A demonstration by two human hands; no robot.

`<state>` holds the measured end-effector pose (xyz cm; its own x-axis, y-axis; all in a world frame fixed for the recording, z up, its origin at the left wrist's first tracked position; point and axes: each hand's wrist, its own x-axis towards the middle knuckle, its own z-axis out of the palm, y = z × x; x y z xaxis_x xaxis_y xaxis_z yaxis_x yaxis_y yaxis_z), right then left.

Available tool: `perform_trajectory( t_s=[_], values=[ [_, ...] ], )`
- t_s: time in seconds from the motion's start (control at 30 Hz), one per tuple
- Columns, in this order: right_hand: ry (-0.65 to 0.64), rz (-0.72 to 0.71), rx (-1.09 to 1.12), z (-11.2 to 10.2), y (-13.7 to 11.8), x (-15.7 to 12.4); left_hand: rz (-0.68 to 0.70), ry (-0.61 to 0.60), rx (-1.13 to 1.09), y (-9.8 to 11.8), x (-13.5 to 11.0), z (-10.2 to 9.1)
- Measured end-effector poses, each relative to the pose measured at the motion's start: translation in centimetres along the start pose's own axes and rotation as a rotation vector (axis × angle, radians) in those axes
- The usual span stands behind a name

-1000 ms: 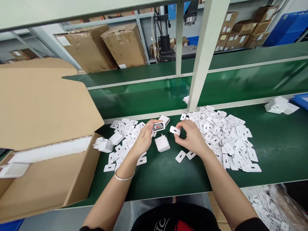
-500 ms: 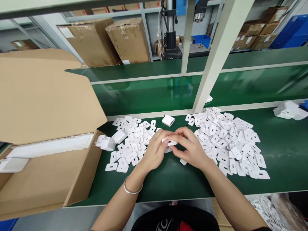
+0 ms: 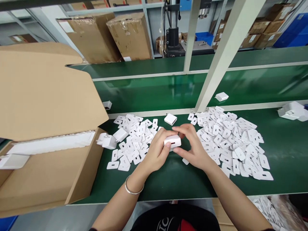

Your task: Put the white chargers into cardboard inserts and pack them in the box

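Observation:
Both my hands meet over the green bench around one small white charger body [image 3: 172, 141]. My left hand [image 3: 156, 151] wraps it from the left, fingers curled. From the right, my right hand [image 3: 192, 147] pinches its top, where a white cover plate with a slot now sits. A heap of white slotted cover plates [image 3: 231, 141] lies just right of my hands. A smaller heap of the same plates [image 3: 134, 138] lies to the left. Another charger body [image 3: 170, 119] rests behind my hands, and one [image 3: 107, 141] lies near the carton.
An open cardboard carton [image 3: 48, 173] with raised flap fills the left. A slanted white frame post [image 3: 226, 54] rises behind the right heap. Loose white chargers lie on the far belt [image 3: 221, 96] and at the right edge [image 3: 292, 110]. Brown boxes sit on shelves beyond.
My right hand brought a cover plate from mid-air onto the charger in my left hand. Both hands then lowered toward the bench and closed together on it.

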<state>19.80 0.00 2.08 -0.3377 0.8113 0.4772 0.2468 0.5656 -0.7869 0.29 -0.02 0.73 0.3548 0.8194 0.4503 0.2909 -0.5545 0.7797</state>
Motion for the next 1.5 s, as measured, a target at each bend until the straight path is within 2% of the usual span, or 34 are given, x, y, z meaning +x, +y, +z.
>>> perform_trajectory(
  t_s=[0.07, 0.13, 0.33, 0.53, 0.73, 0.93, 1.03, 1.2, 1.27, 1.33, 1.4, 1.43, 1.47, 1.5],
  values=[
    [-0.041, 0.134, 0.113, 0.3, 0.1, -0.2, 0.056, 0.018, -0.011, 0.0, -0.1, 0.2],
    [-0.073, 0.205, 0.207, 0.6, 0.3, -0.3, 0.099, 0.043, -0.001, 0.1, -0.2, 0.3],
    [-0.102, 0.238, 0.418, 1.1, 0.3, -0.2, 0.214, 0.094, 0.107, -0.2, -0.1, 0.4],
    [-0.068, 0.235, 0.334, 0.9, 0.0, -0.3, 0.266, 0.104, 0.141, -0.4, -0.1, 0.6],
    [-0.019, 0.227, 0.347, 1.2, 0.1, -0.2, 0.183, 0.049, 0.056, -0.2, -0.3, 0.5],
    [0.003, 0.263, 0.343, 1.8, 0.1, -0.2, 0.125, 0.101, 0.042, -0.6, 0.0, 0.7],
    [0.053, 0.275, 0.294, 2.1, 0.3, -0.3, 0.114, 0.096, 0.066, -0.4, -0.1, 1.0],
    [0.174, 0.304, 0.279, 2.0, 0.7, -0.3, -0.020, -0.030, -0.078, 0.3, 0.8, 0.4],
    [0.226, 0.325, 0.313, 1.8, 0.7, -0.2, -0.094, -0.059, -0.148, -0.7, 2.6, -1.0],
    [0.276, 0.340, 0.349, 1.6, 0.8, -0.1, -0.165, 0.044, -0.037, -2.9, 5.3, -3.0],
    [0.326, 0.353, 0.368, 1.4, 1.0, 0.0, -0.293, 0.297, 0.384, -6.0, 8.3, -5.1],
    [0.348, 0.364, 0.369, 1.4, 1.1, 0.0, -0.377, 0.361, 0.595, -7.7, 9.7, -6.1],
    [0.371, 0.378, 0.367, 1.4, 1.3, -0.1, -0.460, 0.374, 0.757, -9.4, 11.0, -6.9],
    [0.392, 0.392, 0.364, 1.4, 1.4, -0.1, -0.533, 0.332, 0.867, -11.0, 12.1, -7.5]
  ],
)
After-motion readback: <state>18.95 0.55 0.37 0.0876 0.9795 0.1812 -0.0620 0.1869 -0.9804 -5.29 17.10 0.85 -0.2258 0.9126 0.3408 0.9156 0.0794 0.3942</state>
